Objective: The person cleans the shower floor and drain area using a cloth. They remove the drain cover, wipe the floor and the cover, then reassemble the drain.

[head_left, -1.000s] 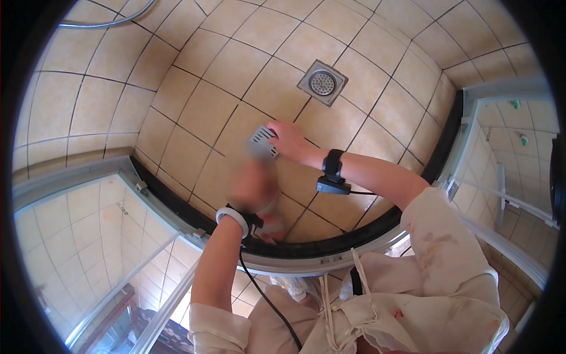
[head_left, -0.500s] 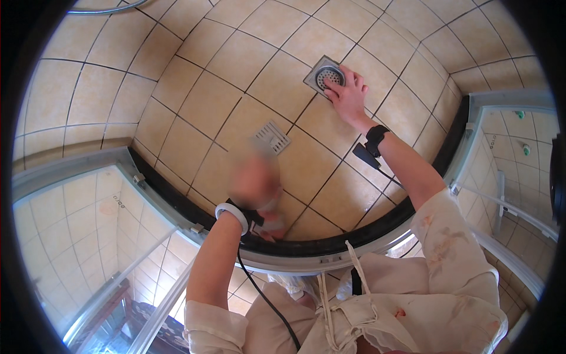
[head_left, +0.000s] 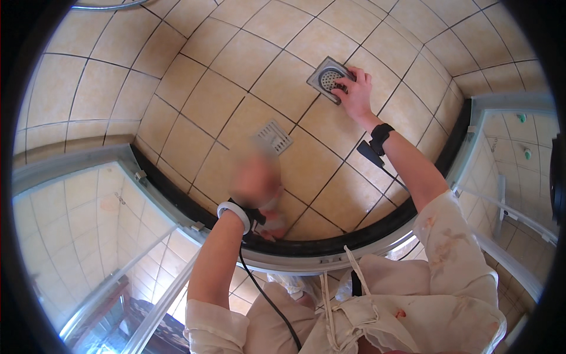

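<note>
Right hand (head_left: 356, 97) is at the floor drain, reached out from the lower right. Fingers bent, narrow gap between thumb and index, tips over the right part of the round perforated strainer (head_left: 329, 81). Can't tell whether they grip it or just rest on it.

Strainer sits inside the square metal drain frame (head_left: 315, 80), which is set in the tan tiled floor (head_left: 206, 97) at a slant to the view.

Slotted metal grate (head_left: 275, 136) lies flat on the tiles, lower left of the drain, well apart from it. No fingers of the right hand on it.

Left hand (head_left: 256, 178) is blurred out, just below the grate in view. Can't tell finger state, or whether it touches the grate.

White band (head_left: 232, 210) on the left wrist, black strap (head_left: 382, 137) with a small dark device (head_left: 369, 154) on the right. Black curved curb (head_left: 354, 236) runs under both forearms. Glass panels (head_left: 76, 236) left and right. Shiny hose (head_left: 109, 7) upper left.
</note>
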Demonstrator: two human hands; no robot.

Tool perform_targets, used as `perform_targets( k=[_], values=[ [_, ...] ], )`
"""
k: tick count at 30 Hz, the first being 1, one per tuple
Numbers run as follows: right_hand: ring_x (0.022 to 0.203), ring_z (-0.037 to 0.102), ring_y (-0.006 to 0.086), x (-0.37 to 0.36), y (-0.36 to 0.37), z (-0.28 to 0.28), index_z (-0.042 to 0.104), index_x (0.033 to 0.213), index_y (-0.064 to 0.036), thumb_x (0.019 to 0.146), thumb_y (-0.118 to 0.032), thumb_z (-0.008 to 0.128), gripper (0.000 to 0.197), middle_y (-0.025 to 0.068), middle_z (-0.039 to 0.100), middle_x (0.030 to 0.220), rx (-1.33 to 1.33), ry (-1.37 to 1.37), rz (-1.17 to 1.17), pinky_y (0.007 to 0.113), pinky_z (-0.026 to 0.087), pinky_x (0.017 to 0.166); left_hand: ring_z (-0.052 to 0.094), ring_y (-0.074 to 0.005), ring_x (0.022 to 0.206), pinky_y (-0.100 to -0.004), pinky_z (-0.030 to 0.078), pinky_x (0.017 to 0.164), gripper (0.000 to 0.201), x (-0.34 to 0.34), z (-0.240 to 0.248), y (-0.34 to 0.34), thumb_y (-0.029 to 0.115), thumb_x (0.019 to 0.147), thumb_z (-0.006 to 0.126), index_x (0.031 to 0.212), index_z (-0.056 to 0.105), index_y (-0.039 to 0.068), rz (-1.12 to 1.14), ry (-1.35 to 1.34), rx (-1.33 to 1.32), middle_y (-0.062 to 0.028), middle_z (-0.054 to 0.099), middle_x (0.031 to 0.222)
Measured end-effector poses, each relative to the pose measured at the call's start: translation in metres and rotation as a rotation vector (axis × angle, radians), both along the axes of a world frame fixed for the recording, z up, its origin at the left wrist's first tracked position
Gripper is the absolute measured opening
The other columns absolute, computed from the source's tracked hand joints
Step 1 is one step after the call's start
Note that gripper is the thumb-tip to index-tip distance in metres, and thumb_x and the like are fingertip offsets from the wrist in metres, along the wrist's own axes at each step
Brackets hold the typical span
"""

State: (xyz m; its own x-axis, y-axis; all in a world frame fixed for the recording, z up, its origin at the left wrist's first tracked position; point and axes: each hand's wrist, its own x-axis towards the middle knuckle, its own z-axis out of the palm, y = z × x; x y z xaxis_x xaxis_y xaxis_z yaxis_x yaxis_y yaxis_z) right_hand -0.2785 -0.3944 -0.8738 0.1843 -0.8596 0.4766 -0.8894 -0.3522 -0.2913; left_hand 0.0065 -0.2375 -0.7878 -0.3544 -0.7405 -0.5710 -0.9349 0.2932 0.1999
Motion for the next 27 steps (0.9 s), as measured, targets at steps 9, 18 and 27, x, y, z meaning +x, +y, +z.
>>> perform_targets(
  k=[9,18,27],
  values=[
    [0.091,0.051,0.0309,0.006,-0.015,-0.016,0.059,0.100,-0.0008,0.072,-0.013,0.061,0.030,0.0142,0.056,0.097,-0.017,-0.159,-0.056,0.042,0.043,0.075,0.059,-0.0321,0.092,-0.0408,0.053,0.072,0.017,0.005,-0.028,-0.001,0.014,0.067,0.068,0.081,0.068,0.005,-0.008,0.001,-0.013,-0.0173,0.052,0.101],
    [0.096,0.051,0.0347,0.011,-0.019,-0.002,0.054,0.113,-0.0020,0.073,-0.013,0.061,0.043,0.0181,0.053,0.106,-0.044,0.023,0.038,0.044,0.042,0.080,0.060,-0.0319,0.092,-0.0401,0.053,0.074,0.018,0.012,-0.045,0.007,0.014,0.066,0.068,0.082,0.069,0.007,0.019,0.150,-0.175,-0.0173,0.052,0.102],
    [0.093,0.053,0.0171,-0.047,-0.049,-0.016,0.052,0.105,-0.0069,0.090,-0.021,0.054,0.021,0.0059,0.057,0.102,0.688,-0.907,0.160,0.034,0.043,0.083,0.060,-0.0312,0.093,-0.0389,0.053,0.075,0.023,0.005,-0.050,-0.002,0.010,0.061,0.072,0.084,0.069,0.008,0.044,0.229,-0.148,-0.0164,0.053,0.103]
  ],
)
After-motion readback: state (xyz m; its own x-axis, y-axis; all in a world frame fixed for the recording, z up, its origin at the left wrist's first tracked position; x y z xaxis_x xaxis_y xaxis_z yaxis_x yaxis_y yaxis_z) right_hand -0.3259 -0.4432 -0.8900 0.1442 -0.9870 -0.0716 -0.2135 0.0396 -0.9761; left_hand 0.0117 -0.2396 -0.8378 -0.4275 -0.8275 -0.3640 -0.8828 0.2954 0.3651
